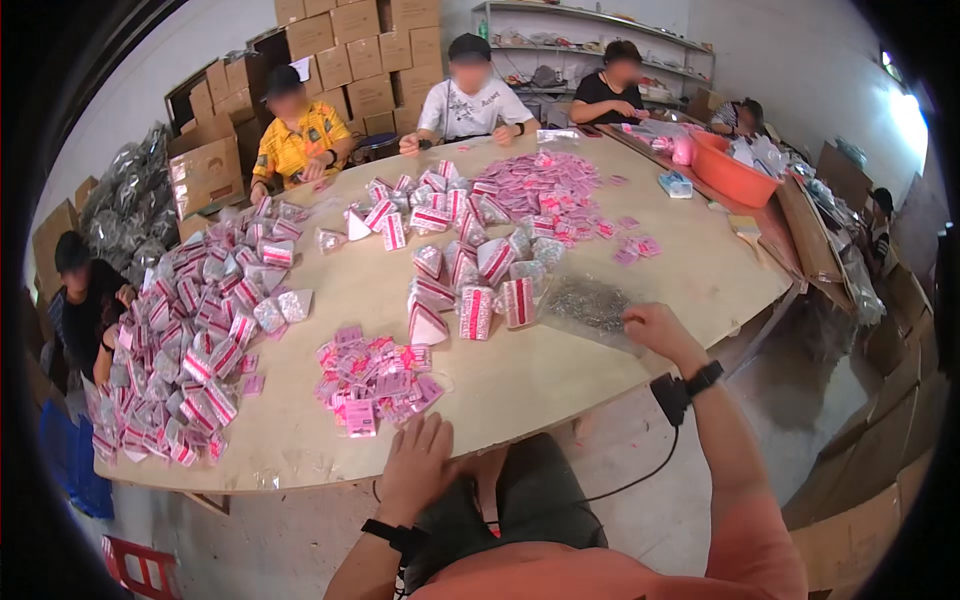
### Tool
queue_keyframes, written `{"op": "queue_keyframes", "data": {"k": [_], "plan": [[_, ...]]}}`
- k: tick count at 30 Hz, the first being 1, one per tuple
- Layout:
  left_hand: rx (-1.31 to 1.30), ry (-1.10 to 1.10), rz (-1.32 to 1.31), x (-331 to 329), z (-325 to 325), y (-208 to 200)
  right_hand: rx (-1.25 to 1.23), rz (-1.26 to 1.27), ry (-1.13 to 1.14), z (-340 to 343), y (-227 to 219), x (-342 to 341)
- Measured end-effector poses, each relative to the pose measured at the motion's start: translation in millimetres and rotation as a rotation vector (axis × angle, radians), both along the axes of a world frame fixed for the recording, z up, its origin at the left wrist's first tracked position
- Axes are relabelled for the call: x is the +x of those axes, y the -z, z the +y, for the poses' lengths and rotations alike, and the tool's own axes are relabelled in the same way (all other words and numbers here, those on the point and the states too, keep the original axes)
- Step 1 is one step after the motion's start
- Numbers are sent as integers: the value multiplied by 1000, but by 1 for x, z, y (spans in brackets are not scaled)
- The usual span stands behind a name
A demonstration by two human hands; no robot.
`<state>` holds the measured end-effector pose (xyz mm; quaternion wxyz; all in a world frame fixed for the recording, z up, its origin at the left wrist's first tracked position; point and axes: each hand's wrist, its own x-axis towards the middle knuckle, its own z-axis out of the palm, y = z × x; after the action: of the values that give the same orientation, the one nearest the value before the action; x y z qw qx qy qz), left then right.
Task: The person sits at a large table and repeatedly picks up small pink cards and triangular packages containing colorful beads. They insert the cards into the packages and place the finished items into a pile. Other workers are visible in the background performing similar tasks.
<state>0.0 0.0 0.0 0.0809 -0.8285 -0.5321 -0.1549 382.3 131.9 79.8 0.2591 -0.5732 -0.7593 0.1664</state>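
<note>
At the table's near edge lies my left hand (418,465), its fingers stretched out and touching the tabletop. Just beyond its fingertips is a loose pile of small pink printed cards (375,385). My right hand (662,332) is curled at the right side of a clear plastic bag (592,308) of small dark metal-looking pieces. Its fingertips are pressed together; what they hold, if anything, is too small to make out. Left of that bag stand several wedge-shaped clear packs (476,312) with pink-and-white labels.
A large heap of similar packs (190,330) covers the table's left side. More pink cards (545,190) lie toward the back. An orange basin (728,172) and a brush (745,230) are at the right. Several people sit around the table (560,385); cardboard boxes (365,60) are stacked behind.
</note>
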Motion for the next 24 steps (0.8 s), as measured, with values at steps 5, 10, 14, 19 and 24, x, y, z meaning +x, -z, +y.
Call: {"op": "queue_keyframes", "data": {"k": [5, 10, 14, 19, 24], "plan": [[-18, -16, -54, 11, -2, -1, 149, -126, -7, 47, 25, 7], [-35, -38, 6, 9, 0, -4, -21, -201, -33, 67, 18, -33], [-38, -50, 5, 10, 3, -3, -35, -443, -3, 83, 33, -45], [-18, -57, -23, 13, 3, -2, 15, -265, -20, 94, 44, -40], [25, -62, 23, 12, 4, 3, -16, -134, -26, 103, 44, -22]]}}
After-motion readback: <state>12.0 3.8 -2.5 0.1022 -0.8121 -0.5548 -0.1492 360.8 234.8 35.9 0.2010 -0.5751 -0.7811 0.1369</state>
